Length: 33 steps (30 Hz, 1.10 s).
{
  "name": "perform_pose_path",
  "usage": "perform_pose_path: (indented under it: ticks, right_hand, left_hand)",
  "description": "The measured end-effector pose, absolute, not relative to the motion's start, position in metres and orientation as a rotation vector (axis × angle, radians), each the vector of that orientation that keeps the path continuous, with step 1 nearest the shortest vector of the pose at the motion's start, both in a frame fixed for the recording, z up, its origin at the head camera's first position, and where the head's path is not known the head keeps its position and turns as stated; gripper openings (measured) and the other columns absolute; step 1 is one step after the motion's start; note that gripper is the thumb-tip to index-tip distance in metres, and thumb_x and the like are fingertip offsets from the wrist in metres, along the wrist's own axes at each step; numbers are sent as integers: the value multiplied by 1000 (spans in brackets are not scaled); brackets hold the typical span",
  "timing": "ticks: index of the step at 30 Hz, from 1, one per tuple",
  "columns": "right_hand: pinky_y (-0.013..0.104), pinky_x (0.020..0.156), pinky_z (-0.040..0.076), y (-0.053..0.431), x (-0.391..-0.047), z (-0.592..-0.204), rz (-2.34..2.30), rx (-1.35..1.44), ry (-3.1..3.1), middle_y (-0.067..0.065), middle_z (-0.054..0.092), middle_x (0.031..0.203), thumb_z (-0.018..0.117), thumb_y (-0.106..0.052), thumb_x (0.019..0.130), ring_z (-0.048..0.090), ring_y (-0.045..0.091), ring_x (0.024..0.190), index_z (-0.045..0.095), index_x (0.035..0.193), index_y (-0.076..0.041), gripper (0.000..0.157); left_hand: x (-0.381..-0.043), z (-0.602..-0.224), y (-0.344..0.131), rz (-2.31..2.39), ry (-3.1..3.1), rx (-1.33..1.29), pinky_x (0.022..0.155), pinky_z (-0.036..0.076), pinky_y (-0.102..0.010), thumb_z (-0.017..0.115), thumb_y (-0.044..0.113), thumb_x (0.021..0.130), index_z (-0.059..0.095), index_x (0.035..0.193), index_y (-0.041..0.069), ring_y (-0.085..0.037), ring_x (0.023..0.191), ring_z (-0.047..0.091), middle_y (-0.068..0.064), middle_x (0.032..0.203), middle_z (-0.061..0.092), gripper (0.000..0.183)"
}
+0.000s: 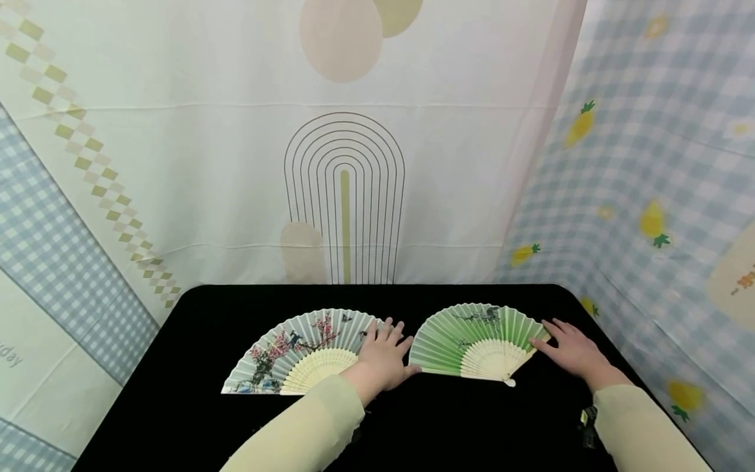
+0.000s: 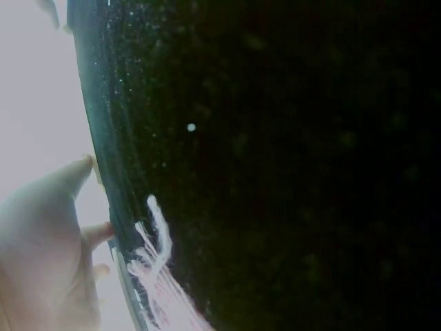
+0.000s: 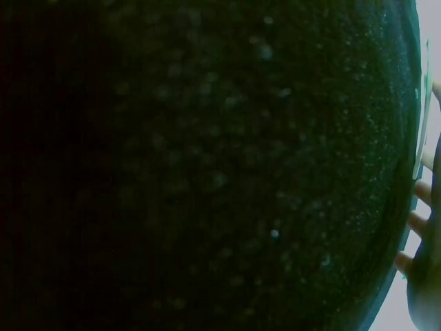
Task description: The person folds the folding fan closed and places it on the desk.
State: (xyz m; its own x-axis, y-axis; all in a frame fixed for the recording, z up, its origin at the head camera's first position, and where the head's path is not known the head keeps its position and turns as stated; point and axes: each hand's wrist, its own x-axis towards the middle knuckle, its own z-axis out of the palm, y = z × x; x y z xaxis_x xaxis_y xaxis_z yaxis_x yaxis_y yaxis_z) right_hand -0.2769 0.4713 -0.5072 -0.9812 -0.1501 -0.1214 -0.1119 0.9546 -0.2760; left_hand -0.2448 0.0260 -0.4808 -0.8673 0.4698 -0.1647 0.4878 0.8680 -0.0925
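A green folding fan [image 1: 451,344] lies spread on the black table, its pale ribs meeting at a pivot at the lower right. Left of it, a second folding fan [image 1: 318,337], grey-white with pink blossoms and birds, is spread as well. My left hand [image 1: 383,357] lies across the right end of the blossom fan with fingers straight and spread; its thumb tip is at the green fan's lower left corner. At the green fan's right edge, my right hand [image 1: 571,347] touches the outer rib with extended fingers and thumb. The blossom fan's pivot is hidden behind my left forearm.
The black table [image 1: 460,432] has rounded far corners. A printed white curtain [image 1: 236,164] hangs behind it, and a blue checked cloth [image 1: 625,164] hangs at the right. White tassel threads [image 2: 165,289] lie near my left hand in the left wrist view.
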Motion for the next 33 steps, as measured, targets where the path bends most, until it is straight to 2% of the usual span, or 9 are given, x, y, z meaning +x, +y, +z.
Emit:
perform_pose_path:
  ticks: [23, 33]
  right_hand:
    - [81, 95, 23, 467, -275, -502, -512, -157, 2937, 41, 20, 150, 46, -61, 98, 20, 63, 133, 34, 150, 7, 86]
    - [81, 96, 21, 462, -276, -496, -658, -89, 2883, 43, 16, 150, 39, -59, 102, 16, 64, 133, 32, 149, 10, 84]
  left_hand:
    - [-245, -483, 25, -110, 2906, 760, 121, 6, -57, 33, 72, 95, 29, 157, 31, -30, 152, 9, -3, 165, 17, 75]
    - [-241, -485, 25, -91, 2901, 764, 120, 2, -58, 32, 69, 98, 27, 158, 29, -30, 152, 7, -3, 165, 16, 73]
